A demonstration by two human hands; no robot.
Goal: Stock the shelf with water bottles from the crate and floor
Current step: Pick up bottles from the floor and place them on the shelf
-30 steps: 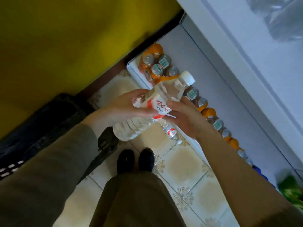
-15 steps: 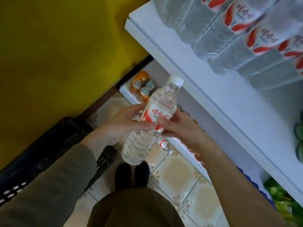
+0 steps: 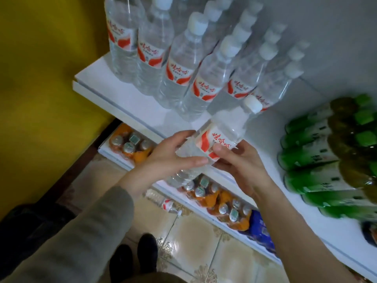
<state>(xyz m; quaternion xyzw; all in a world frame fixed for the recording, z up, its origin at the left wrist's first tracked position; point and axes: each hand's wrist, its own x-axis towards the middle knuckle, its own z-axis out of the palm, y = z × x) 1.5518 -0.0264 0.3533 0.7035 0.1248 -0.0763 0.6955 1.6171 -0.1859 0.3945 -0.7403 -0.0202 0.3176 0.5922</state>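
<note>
Left hand (image 3: 169,158) and right hand (image 3: 238,164) both grip one water bottle (image 3: 221,135), tilted above the front edge of the shelf (image 3: 122,99). Done: rows of bottles (image 3: 183,64) stand upright at its left end. Outstanding: one loose bottle (image 3: 163,202) lies on the floor (image 3: 195,237). Bare shelf shows between the rows and the green bottles (image 3: 310,156); judged room enough.

Yellow wall (image 3: 40,78) at left; dark skirting (image 3: 81,166) along its foot; glossy beige floor tiles (image 3: 193,237), ornamental corners.
</note>
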